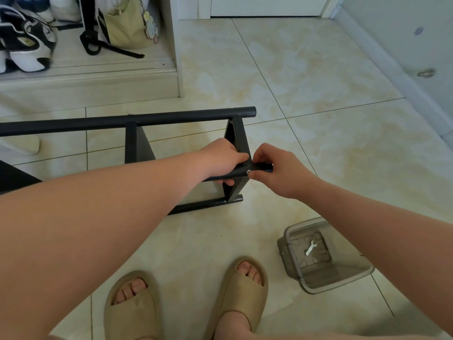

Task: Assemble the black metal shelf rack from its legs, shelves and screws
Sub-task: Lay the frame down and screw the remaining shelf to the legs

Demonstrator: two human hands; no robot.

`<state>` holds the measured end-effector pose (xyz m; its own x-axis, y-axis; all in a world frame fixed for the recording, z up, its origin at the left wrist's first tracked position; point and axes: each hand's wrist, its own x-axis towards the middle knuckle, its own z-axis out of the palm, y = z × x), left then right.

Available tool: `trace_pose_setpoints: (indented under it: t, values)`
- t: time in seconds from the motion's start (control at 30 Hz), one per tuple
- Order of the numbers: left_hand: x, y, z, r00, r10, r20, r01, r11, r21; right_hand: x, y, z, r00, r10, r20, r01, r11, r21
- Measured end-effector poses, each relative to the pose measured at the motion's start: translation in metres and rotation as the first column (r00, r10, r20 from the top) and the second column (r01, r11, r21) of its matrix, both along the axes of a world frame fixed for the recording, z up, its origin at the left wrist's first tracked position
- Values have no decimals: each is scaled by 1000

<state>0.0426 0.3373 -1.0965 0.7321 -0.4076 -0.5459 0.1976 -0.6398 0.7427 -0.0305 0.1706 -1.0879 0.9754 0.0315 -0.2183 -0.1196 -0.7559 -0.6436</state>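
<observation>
Black rack [137, 146] lies sideways on the tile floor [318, 106]. Left hand [220, 160] wraps the near upper leg [239, 173]; right hand [277, 173] pinches the screw [248, 172] at that leg's end. 1 wrench [310, 248] sits in a clear tub [343, 278], right.

Cut off at the left edge: far leg [73, 122] of the rack, a dark panel [12, 176], blurred sneakers [24, 42]. Cut off at the top: a yellow-green bag [127, 25]. Hidden under the left hand [220, 159] and forearm: much of the near leg [239, 171], part of the lowest leg [201, 204]. Too small for any detail: the screw [248, 172] at the right hand [277, 171] fingertips.
</observation>
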Motion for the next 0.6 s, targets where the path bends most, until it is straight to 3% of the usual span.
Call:
trace_pose_setpoints:
  t: [0.23,0.37,0.47,0.53,0.6]
  values:
    - [-2,0,5,999,-28,25,27,999,31,-6,7,1,998,-66,4,66,996,-61]
    - [-8,-2,18,961,-42,273,-20,975,221,-18,0,16,998,45,32,-36,968,-249]
    - [-21,-6,38,846,-105,522,-99,932,347,-40,-18,34,998,48,35,-34,944,-328]
    - [-36,-14,55,749,-172,639,-57,945,322,-61,-33,44,997,74,12,-63,918,-392]
    - [-53,-23,71,736,-241,632,66,956,287,-84,-47,51,997,74,-31,-81,898,-433]
